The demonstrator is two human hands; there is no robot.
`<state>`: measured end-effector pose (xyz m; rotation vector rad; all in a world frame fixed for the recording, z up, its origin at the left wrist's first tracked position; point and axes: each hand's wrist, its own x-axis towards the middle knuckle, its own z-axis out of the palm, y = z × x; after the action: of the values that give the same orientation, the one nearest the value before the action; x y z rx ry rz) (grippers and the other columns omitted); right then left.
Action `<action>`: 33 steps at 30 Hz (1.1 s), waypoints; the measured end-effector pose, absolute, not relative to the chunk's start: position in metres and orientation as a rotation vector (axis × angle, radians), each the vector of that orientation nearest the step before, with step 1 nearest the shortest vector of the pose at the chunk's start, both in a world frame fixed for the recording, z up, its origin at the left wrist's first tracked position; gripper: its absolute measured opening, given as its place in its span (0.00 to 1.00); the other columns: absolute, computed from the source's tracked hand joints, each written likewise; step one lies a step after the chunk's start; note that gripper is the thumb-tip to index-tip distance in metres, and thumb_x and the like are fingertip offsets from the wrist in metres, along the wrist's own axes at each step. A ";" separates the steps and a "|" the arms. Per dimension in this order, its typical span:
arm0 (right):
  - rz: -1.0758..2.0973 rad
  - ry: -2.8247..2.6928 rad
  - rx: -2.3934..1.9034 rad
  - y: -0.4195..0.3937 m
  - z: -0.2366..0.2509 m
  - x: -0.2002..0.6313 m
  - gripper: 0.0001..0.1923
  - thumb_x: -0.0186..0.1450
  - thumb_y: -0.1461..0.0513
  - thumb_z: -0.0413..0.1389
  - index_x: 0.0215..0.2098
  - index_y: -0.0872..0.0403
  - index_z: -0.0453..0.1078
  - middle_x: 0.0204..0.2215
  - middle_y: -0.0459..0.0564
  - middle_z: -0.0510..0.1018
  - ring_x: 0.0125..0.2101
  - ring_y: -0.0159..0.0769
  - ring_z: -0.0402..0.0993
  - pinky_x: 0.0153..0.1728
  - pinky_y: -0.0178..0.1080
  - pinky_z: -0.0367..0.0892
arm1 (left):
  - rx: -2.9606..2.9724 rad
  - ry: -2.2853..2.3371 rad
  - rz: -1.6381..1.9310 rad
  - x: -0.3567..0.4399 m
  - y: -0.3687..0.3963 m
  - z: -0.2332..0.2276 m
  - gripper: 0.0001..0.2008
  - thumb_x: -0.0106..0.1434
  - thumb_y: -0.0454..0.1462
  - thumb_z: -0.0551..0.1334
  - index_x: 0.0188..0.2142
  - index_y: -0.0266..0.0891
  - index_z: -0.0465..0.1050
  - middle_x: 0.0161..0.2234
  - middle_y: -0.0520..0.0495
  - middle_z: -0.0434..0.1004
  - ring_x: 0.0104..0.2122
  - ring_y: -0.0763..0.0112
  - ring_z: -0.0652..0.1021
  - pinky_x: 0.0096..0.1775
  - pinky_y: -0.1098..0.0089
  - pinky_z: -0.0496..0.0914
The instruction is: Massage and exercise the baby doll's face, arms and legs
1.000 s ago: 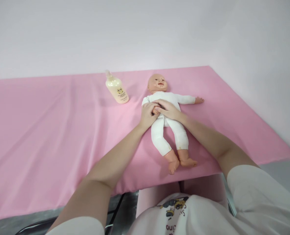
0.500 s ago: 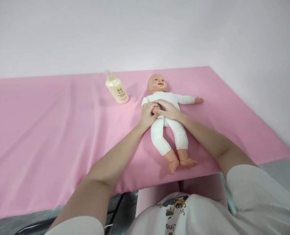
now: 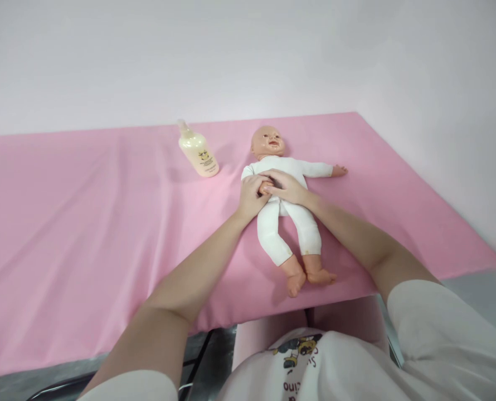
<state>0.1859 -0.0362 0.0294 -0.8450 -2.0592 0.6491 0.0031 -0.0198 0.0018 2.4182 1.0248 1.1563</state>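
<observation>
Pink tabletop (image 3: 84,223) by a white wall. Doll (image 3: 287,211) flat on back, bottle (image 3: 198,155) near. Left hand (image 3: 252,195) and right hand (image 3: 287,187) resting on doll's tummy, grip loose. Nothing moved since before.

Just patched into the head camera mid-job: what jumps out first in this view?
A baby doll in a white bodysuit lies on its back, right of center on the pink sheet. The left hand and right hand meet on its belly, around one of its hands. A cream lotion bottle lies tilted on the sheet, up and left of the doll's head.
</observation>
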 end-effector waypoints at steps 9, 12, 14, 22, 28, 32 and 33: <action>0.643 -2.060 -0.843 -0.037 0.030 0.186 0.17 0.74 0.55 0.53 0.54 0.53 0.74 0.50 0.55 0.81 0.52 0.45 0.76 0.60 0.51 0.69 | 2.405 1.036 1.154 0.004 -0.020 0.003 0.06 0.65 0.43 0.63 0.40 0.45 0.74 0.42 0.45 0.84 0.45 0.55 0.79 0.53 0.53 0.70; 0.654 -2.034 -0.834 -0.037 0.029 0.186 0.19 0.77 0.53 0.48 0.55 0.53 0.75 0.54 0.56 0.81 0.56 0.44 0.76 0.64 0.50 0.66 | 2.410 1.013 1.177 0.005 -0.021 0.004 0.06 0.66 0.42 0.62 0.39 0.44 0.73 0.40 0.45 0.84 0.44 0.55 0.79 0.52 0.53 0.71; 0.655 -2.019 -0.838 -0.037 0.028 0.186 0.22 0.78 0.51 0.45 0.56 0.54 0.74 0.55 0.57 0.80 0.58 0.43 0.75 0.66 0.48 0.65 | 2.411 1.021 1.172 0.005 -0.021 0.005 0.06 0.67 0.42 0.62 0.39 0.45 0.74 0.40 0.45 0.83 0.43 0.55 0.79 0.51 0.53 0.71; 0.654 -2.055 -0.852 -0.034 0.027 0.186 0.19 0.69 0.53 0.60 0.53 0.54 0.74 0.49 0.54 0.82 0.50 0.46 0.77 0.59 0.50 0.70 | 2.418 1.019 1.141 0.003 -0.020 0.003 0.09 0.66 0.46 0.63 0.40 0.45 0.74 0.42 0.45 0.84 0.45 0.55 0.80 0.53 0.53 0.70; 0.659 -2.054 -0.863 -0.037 0.031 0.185 0.18 0.70 0.52 0.59 0.53 0.53 0.75 0.49 0.55 0.82 0.51 0.46 0.77 0.58 0.50 0.70 | 2.420 1.024 1.136 0.003 -0.019 0.003 0.09 0.67 0.46 0.63 0.40 0.45 0.74 0.41 0.45 0.84 0.44 0.55 0.79 0.53 0.53 0.71; 0.645 -2.056 -0.852 -0.038 0.032 0.185 0.18 0.76 0.52 0.51 0.53 0.52 0.75 0.51 0.55 0.82 0.53 0.46 0.76 0.61 0.50 0.68 | 2.412 1.018 1.170 0.004 -0.020 0.004 0.10 0.70 0.47 0.62 0.40 0.45 0.73 0.41 0.45 0.83 0.44 0.56 0.79 0.52 0.54 0.71; 0.640 -2.052 -0.847 -0.038 0.031 0.185 0.19 0.77 0.52 0.49 0.54 0.52 0.75 0.52 0.55 0.82 0.54 0.45 0.76 0.62 0.50 0.67 | 2.406 1.016 1.182 0.004 -0.020 0.004 0.10 0.70 0.47 0.61 0.40 0.45 0.73 0.41 0.45 0.83 0.44 0.56 0.79 0.52 0.54 0.71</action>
<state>0.1846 -0.0378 0.0310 -0.8465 -2.0519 0.6399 0.0039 -0.0202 0.0037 2.4058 1.0156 1.1816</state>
